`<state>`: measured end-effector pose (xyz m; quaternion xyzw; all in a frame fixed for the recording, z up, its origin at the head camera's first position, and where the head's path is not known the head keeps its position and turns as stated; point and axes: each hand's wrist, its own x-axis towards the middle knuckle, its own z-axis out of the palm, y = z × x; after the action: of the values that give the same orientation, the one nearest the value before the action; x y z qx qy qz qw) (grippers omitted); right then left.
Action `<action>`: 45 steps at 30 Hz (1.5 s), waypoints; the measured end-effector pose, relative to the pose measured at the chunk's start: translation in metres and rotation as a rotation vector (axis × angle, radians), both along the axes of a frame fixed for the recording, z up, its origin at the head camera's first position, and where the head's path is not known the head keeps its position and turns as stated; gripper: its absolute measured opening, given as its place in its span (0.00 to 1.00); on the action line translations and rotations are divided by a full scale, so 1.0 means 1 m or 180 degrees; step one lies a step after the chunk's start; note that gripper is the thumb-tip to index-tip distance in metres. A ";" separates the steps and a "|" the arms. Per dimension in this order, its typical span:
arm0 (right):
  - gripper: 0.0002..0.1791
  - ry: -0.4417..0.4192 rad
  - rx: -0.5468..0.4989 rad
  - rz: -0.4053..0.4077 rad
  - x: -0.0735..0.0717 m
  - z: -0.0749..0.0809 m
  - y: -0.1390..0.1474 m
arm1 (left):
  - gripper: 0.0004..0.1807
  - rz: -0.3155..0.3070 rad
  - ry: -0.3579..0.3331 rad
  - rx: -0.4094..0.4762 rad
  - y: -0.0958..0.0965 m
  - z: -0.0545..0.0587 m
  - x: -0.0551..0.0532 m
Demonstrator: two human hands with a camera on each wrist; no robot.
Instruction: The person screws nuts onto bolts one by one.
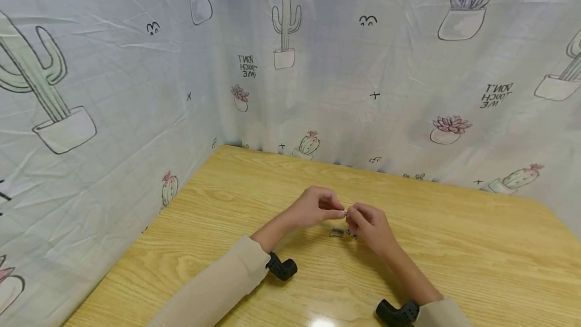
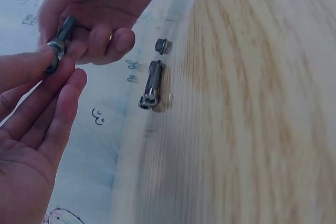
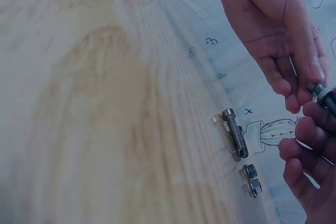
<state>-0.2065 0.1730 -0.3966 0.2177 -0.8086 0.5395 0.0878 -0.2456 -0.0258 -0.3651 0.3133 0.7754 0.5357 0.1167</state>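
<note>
My left hand (image 1: 315, 209) and right hand (image 1: 373, 225) meet above the table, with a small metal bolt (image 2: 66, 29) between them. In the left wrist view, my left thumb and fingers pinch one end of this bolt. A bright silver ring-shaped piece (image 3: 323, 95) sits around its shank; I cannot tell whether it is a nut or a washer. The fingers of my right hand curl about the threaded part. Below the hands, socket-head bolts (image 3: 234, 132) lie side by side on the table, and two small nuts (image 3: 252, 179) lie close to them.
The wood-grain table (image 1: 454, 246) stretches out on both sides of the hands. A pale curtain (image 1: 336, 64) printed with cacti hangs along its back and left edges. Black wrist devices (image 1: 282, 268) are strapped at both beige sleeves (image 1: 218, 286).
</note>
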 end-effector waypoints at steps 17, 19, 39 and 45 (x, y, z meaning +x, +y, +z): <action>0.10 0.0180 0.0070 -0.0136 0.002 -0.002 -0.003 | 0.02 0.0321 0.0004 -0.0018 -0.003 -0.003 0.001; 0.10 0.0225 0.0112 -0.0171 0.002 -0.002 -0.003 | 0.02 0.0356 -0.0006 -0.0040 -0.004 -0.003 0.001; 0.22 0.0091 0.0160 -0.0023 0.014 0.007 -0.010 | 0.03 -0.0009 0.0082 -0.0043 -0.002 -0.004 0.006; 0.26 -0.0051 0.0150 -0.0089 0.017 0.007 -0.011 | 0.03 0.0032 0.0074 -0.0032 -0.002 -0.006 0.009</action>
<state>-0.1899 0.1622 -0.3891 0.2041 -0.8247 0.5207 0.0837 -0.2368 -0.0274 -0.3715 0.3149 0.7810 0.5287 0.1067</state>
